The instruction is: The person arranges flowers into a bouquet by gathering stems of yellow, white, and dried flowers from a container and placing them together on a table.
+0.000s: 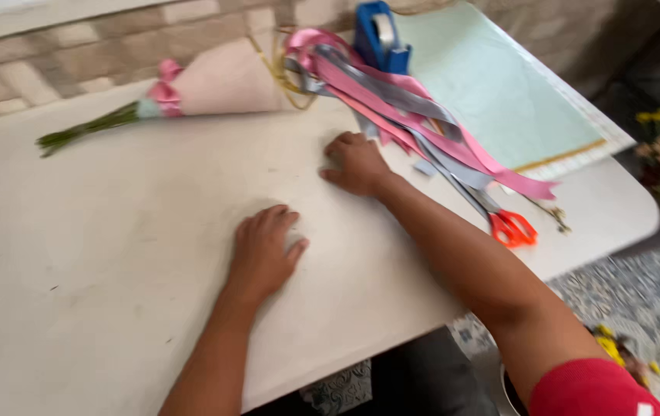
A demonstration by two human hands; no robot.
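In the head view, both hands lie flat on a large sheet of pale wrapping paper (137, 254) that covers most of the worktop (615, 208). The left hand (262, 250) is pressed palm down on the paper near its middle, fingers together and thumb a little apart, holding nothing. The right hand (357, 163) rests further away, near the far right edge of the sheet, fingers bent and pressing on the paper, also holding nothing. Just beside the right hand is a bundle of pink and grey ribbons (414, 115), and scissors with orange handles (511, 227) lie at the end of them. A blue tape dispenser (380, 38) stands behind the ribbons, next to a light green sheet (499, 92). A wrapped bouquet (191, 88) lies at the far side, its green stems pointing left
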